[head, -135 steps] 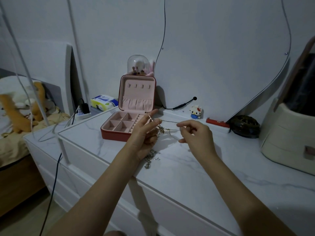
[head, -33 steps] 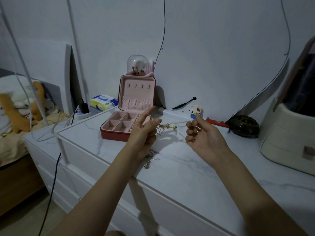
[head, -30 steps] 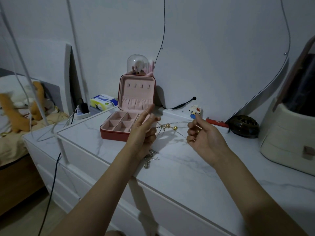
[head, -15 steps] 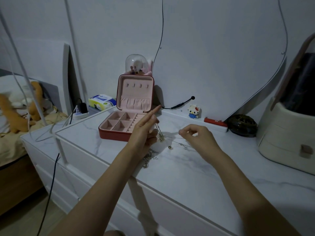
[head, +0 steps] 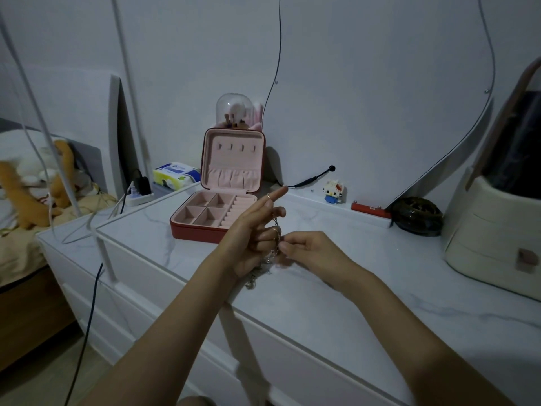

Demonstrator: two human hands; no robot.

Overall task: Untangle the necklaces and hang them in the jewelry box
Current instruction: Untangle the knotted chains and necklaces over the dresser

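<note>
Necklaces [head: 273,253] are now bunched, no longer stretched, between left hand [head: 251,238] and right hand [head: 304,250]. Both sets of fingers are pinched shut on them. Knot judged unresolved; jewelry box [head: 216,212] hooks are bare.

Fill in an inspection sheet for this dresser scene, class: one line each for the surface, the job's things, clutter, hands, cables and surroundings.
Surface: white marbled dresser top, bare in front of the hands.
Job's things: jewelry box open, lid upright, its hooks and compartments look empty; tangled necklaces held between both hands, the end hanging down to the dresser top.
Clutter: toy figure, red bar, dark round object, cream case, tissue pack, glass dome.
Hands: left hand grips the bunch, index finger extended; right hand pinches the chain.
Cables: black wall cable; power strip with a plug in it.
Surroundings: bed with plush toys at left.
</note>
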